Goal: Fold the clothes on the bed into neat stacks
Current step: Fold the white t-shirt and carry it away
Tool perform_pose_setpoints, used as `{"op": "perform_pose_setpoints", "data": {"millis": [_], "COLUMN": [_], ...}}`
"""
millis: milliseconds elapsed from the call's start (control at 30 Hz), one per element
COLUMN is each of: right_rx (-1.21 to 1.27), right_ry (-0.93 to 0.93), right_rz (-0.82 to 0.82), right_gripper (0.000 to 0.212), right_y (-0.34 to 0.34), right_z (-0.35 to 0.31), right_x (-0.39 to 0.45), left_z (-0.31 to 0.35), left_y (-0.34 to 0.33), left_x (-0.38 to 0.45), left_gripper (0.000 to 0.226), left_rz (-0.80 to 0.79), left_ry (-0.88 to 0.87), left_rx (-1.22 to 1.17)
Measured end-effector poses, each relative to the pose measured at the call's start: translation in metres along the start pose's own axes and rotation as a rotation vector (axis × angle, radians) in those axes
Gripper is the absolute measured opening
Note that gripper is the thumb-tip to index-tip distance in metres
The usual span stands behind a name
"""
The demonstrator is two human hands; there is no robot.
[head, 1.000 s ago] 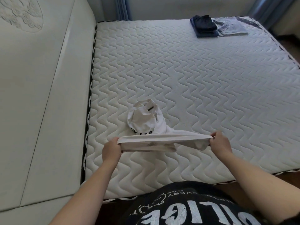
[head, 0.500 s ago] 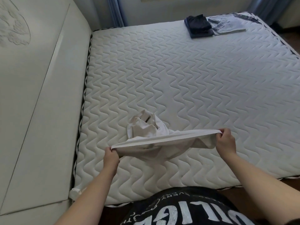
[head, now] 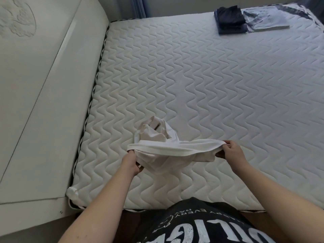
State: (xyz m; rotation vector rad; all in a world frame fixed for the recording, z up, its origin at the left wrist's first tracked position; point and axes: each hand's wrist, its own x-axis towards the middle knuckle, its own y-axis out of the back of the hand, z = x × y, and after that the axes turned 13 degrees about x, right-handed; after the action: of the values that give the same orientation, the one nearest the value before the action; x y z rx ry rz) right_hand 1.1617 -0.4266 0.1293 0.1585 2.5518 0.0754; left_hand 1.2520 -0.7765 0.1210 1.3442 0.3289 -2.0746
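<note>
Head view is showing me standing at the near edge of the bed point(head: 201, 81), stretching a white garment point(head: 168, 151) between my hands. My left hand point(head: 131, 161) is gripping its left end with fingers curled into the cloth, and my right hand point(head: 231, 153) is pinching the right end between thumb and fingers. The hem is running taut between them just above the mattress, while the rest is sagging below and trailing in a crumpled heap on the bed beyond. I am judging this as the straightening step, before any fold is made. Next I am expecting to need the whole garment laid flat and smooth on the bed, bunched part pulled out, so the folds line up. At the far corner, a dark folded stack point(head: 230, 19) and a light grey folded stack point(head: 266, 21) are lying side by side.
</note>
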Motion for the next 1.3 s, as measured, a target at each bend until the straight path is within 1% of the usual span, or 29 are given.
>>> {"op": "perform_pose_setpoints", "data": {"millis": [67, 133, 267, 333, 433, 533, 633, 733, 800, 900, 933, 967, 1033, 1133, 1200, 1300], "right_rx": [-0.03, -0.123, -0.229, -0.271, -0.388, -0.442, -0.347, -0.224, -0.145, -0.039, 0.012, 0.067, 0.142, 0.153, 0.174, 0.231], "right_ry": [-0.009, -0.003, 0.034, 0.066, 0.148, 0.152, 0.098, 0.031, -0.023, -0.075, -0.097, -0.122, -0.15, -0.156, -0.153, -0.168], "right_rz": [-0.108, -0.24, -0.408, -0.463, -0.539, -0.599, -0.564, -0.506, -0.484, -0.447, -0.432, -0.421, -0.415, -0.415, -0.401, -0.378], "right_gripper": [0.015, 0.013, 0.013, 0.013, 0.016, 0.015, 0.012, 0.012, 0.015, 0.018, 0.018, 0.018, 0.017, 0.015, 0.015, 0.016], "right_y": [-0.018, -0.038, -0.078, -0.095, -0.115, -0.134, -0.147, -0.154, -0.159, -0.168, -0.172, -0.175, -0.181, -0.183, -0.182, -0.174], "right_z": [-0.003, -0.005, -0.007, -0.008, -0.006, 0.003, 0.009, 0.014, 0.016, 0.018, 0.018, 0.018, 0.018, 0.018, 0.015, 0.009], "right_x": [-0.009, -0.021, -0.037, -0.041, -0.047, -0.056, -0.064, -0.067, -0.07, -0.073, -0.073, -0.074, -0.077, -0.077, -0.076, -0.072], "left_z": [-0.002, -0.004, -0.006, -0.006, -0.004, 0.002, 0.005, 0.003, -0.001, -0.012, -0.016, -0.019, -0.022, -0.02, -0.017, -0.014], "left_y": [-0.002, -0.003, -0.004, -0.002, -0.001, -0.001, -0.001, 0.0, 0.001, 0.003, 0.004, 0.005, 0.007, 0.006, 0.005, 0.002], "left_x": [0.0, -0.003, -0.007, -0.01, -0.016, -0.02, -0.021, -0.021, -0.025, -0.028, -0.027, -0.025, -0.024, -0.021, -0.021, -0.022], "left_gripper": [0.033, 0.042, 0.045, 0.046, 0.05, 0.053, 0.063, 0.072, 0.064, 0.038, 0.039, 0.045, 0.052, 0.038, 0.032, 0.029], "left_rz": [-0.076, -0.202, -0.358, -0.409, -0.479, -0.482, -0.446, -0.491, -0.54, -0.612, -0.622, -0.624, -0.562, -0.425, -0.417, -0.409], "left_ry": [0.031, 0.036, 0.008, 0.002, -0.021, -0.07, -0.093, -0.15, -0.187, -0.332, -0.394, -0.445, -0.512, -0.575, -0.608, -0.63], "left_rx": [-0.008, 0.017, -0.118, -0.142, -0.094, -0.04, -0.05, -0.042, -0.006, 0.106, 0.133, 0.169, 0.279, 0.403, 0.438, 0.495]}}
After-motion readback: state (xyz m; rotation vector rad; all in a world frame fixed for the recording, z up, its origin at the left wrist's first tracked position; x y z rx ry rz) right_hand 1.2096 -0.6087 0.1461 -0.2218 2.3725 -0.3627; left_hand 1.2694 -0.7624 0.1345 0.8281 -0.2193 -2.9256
